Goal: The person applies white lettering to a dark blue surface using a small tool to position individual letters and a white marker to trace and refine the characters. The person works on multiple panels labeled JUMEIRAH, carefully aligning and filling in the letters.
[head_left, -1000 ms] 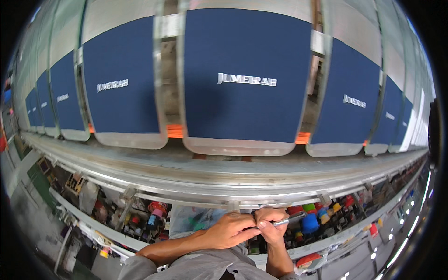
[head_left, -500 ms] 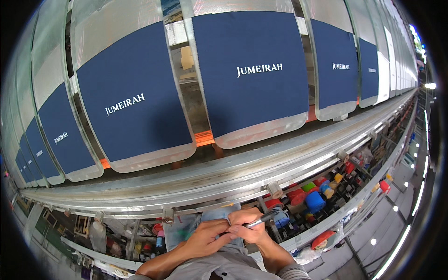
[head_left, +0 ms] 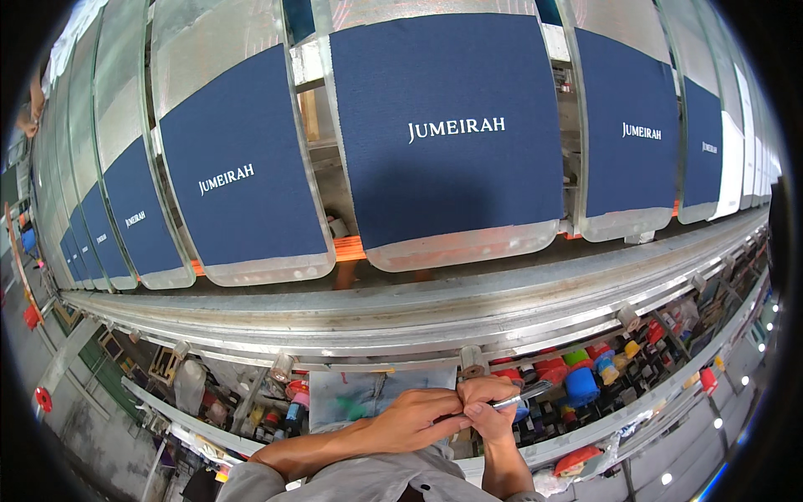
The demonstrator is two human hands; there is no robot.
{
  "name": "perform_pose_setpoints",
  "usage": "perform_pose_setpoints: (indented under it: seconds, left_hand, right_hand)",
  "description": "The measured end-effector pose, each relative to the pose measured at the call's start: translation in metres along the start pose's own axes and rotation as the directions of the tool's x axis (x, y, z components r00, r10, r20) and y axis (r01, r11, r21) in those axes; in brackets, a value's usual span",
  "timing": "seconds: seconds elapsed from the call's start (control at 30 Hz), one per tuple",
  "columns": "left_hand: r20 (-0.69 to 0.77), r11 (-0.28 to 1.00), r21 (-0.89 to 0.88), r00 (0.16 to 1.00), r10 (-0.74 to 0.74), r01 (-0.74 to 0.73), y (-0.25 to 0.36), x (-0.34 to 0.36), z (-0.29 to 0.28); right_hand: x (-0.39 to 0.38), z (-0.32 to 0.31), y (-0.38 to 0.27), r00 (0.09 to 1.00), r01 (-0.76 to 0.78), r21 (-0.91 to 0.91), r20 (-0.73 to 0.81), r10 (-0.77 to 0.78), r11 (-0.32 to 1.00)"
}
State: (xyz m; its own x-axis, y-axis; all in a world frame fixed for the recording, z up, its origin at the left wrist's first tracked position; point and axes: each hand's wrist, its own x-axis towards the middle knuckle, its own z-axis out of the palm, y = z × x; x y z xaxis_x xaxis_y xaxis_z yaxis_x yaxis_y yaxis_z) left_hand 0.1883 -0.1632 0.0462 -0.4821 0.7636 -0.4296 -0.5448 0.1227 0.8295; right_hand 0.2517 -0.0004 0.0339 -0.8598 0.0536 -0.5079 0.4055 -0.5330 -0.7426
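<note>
My right hand [head_left: 489,402] is closed around a slim silver pen-like tool [head_left: 507,403], its thumb pressed along the side. My left hand [head_left: 428,416] meets the right, fingers closed at the tool's darker near end, which is partly covered. Both hands are in front of my body, below the metal rail. Beyond the rail, dark blue fabric pieces [head_left: 447,92] with small white lettering lie flat on a row of pale rounded boards [head_left: 464,251]. A dark shadow falls on the middle piece.
A long metal rail [head_left: 376,322] separates me from the boards. Under it, a shelf holds several pots and bottles, including a blue tub [head_left: 582,387]. A stained grey sheet [head_left: 335,400] hangs beside my left arm. At far left is another person's hand [head_left: 30,124].
My view has turned, so the side boards appear shifted right. Both hands, still together on the tool, appear farther right. Another person's hand has come into view at far left.
</note>
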Motion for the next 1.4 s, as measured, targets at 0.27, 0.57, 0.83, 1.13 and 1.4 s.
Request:
perform_pose_setpoints:
  seconds: [0.27,0.57,0.83,1.13,1.4]
  left_hand:
    - [0.064,1.0,0.007,0.998,0.001,-0.002,0.003,0.01,0.007]
    - [-0.137,0.995,-0.081,0.99,0.039,-0.05,0.038,-0.033,-0.041]
    - [-0.708,0.768,0.625,0.514,0.483,0.139,0.019,-0.066,-0.11]
    - [-0.72,0.767,0.632,0.447,0.531,0.106,0.005,-0.06,-0.121]
    - [-0.73,0.773,0.617,0.472,0.494,0.146,0.005,-0.063,-0.12]
  right_hand:
    - [0.006,-0.013,-0.03,0.998,0.006,-0.197,0.063,0.007,0.98]
    - [0.134,-0.03,-0.145,0.767,0.637,0.181,-0.045,-0.64,0.75]
    - [0.239,0.026,-0.11,0.903,0.426,-0.203,0.153,-0.402,0.882]
    - [0.255,0.027,-0.103,0.781,0.623,-0.451,0.317,-0.538,0.639]
    - [0.256,0.034,-0.103,0.838,0.529,-0.501,0.177,-0.516,0.685]
